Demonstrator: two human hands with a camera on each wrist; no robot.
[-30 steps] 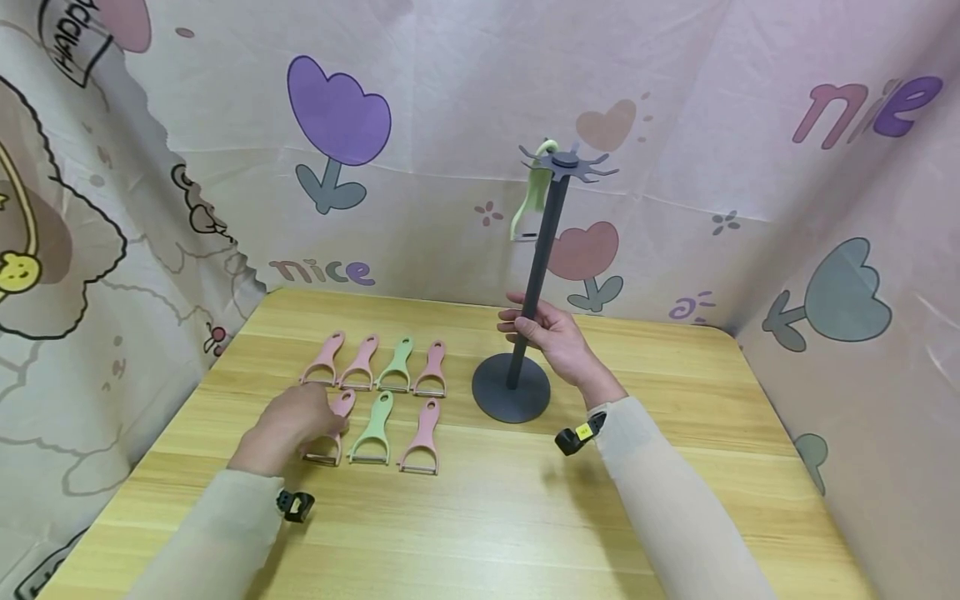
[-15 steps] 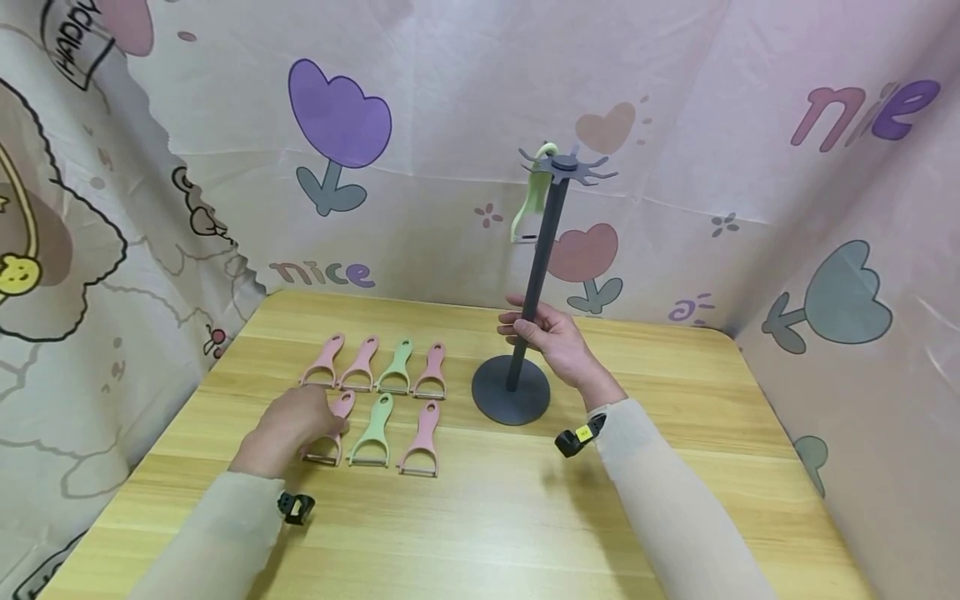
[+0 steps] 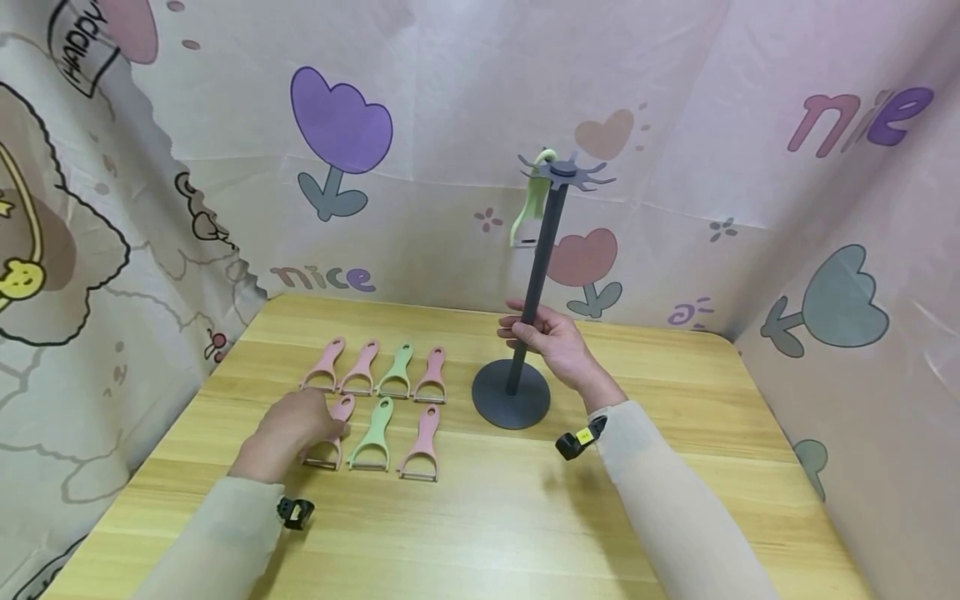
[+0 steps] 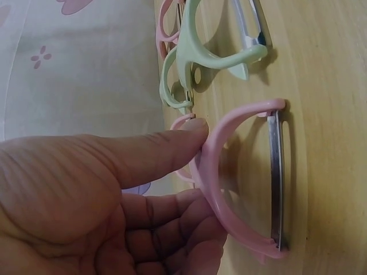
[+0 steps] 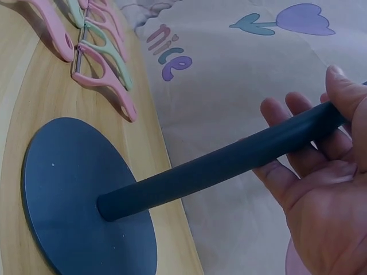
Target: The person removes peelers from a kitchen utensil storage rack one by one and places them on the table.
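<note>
My left hand (image 3: pixel 292 425) pinches a pink vegetable peeler (image 4: pixel 212 166) at its neck, thumb on one side and fingers on the other. This peeler lies at the left of the front row, its handle partly hidden by the hand. In the head view my right hand (image 3: pixel 558 346) holds the pole of a dark grey hook stand (image 3: pixel 543 258). Thumb and fingers lie around the pole (image 5: pixel 229 160) above the round base (image 5: pixel 74 195). From a hook at the stand's top left hangs a light green peeler (image 3: pixel 534 200), blade down.
Beside the held peeler lie a green peeler (image 3: pixel 378 429) and a pink peeler (image 3: pixel 427 437). Behind them runs a row of pink and green peelers (image 3: pixel 401 367). The wooden table (image 3: pixel 495 517) meets a printed cloth backdrop (image 3: pixel 450 100) at its back and sides.
The whole scene has shifted slightly downward in the head view. Both hands keep their holds, and the peelers and stand stay in place.
</note>
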